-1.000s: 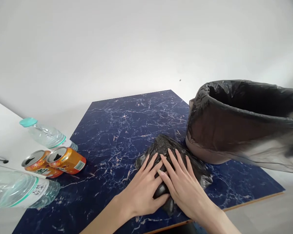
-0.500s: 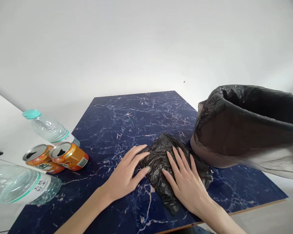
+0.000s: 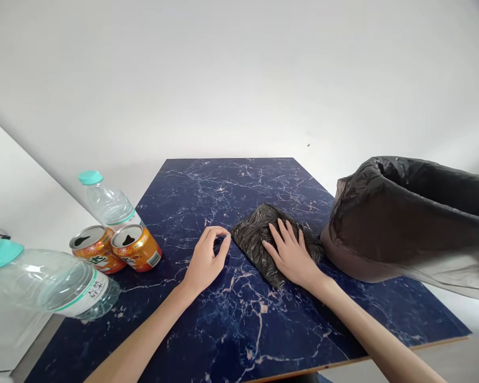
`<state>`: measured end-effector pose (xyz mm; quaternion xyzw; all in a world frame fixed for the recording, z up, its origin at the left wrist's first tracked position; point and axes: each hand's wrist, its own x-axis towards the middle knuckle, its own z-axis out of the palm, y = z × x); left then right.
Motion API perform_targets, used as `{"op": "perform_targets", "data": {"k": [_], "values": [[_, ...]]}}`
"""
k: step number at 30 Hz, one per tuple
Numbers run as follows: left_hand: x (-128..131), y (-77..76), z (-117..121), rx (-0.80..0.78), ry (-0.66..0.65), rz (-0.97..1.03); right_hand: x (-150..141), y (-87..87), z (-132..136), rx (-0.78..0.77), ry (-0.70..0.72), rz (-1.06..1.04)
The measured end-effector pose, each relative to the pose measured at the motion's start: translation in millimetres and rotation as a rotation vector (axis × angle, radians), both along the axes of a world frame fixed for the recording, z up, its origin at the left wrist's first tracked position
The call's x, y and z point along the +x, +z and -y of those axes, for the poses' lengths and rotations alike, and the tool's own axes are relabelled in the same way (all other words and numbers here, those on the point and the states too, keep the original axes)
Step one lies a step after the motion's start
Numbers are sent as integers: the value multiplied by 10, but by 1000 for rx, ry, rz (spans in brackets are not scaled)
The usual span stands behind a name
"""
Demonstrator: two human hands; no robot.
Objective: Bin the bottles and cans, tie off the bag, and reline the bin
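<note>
A folded black plastic bag point(image 3: 259, 234) lies on the dark blue marble tabletop point(image 3: 231, 319). My right hand point(image 3: 289, 252) lies flat on it, fingers stretched out and pressing it down. My left hand point(image 3: 207, 258) rests on the table just left of the bag. Its fingers are curled and its thumb and forefinger pinch at the bag's left corner.
A bin lined with a black bag point(image 3: 403, 223) stands at the right, close to the folded bag. At the left are two opened orange cans point(image 3: 138, 246) point(image 3: 96, 247) and two clear water bottles with teal caps point(image 3: 107, 202) point(image 3: 51, 284). The table's front edge runs below my arms.
My left hand slid off the bag to its left corner and curled into a pinch. My right hand stayed flat on the bag. The view shifted, so the cans and bottles sit further right.
</note>
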<state>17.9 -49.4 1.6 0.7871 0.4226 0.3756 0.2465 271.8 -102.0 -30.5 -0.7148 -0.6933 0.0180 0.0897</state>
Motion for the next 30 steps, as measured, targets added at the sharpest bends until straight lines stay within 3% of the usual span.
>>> {"op": "perform_targets", "data": {"k": [5, 11, 17, 30], "values": [[6, -25, 3, 13, -18, 24, -411, 124, 314, 84, -8, -42], [-20, -35, 32, 13, -37, 26, -726, 36, 410, 23, 1, 18], [-36, -42, 51, -7, -28, 11, -557, 36, -2, -67, -98, 66], [-54, -105, 57, 8, -42, -79, 146, -145, -1049, -34, -311, 13]]}}
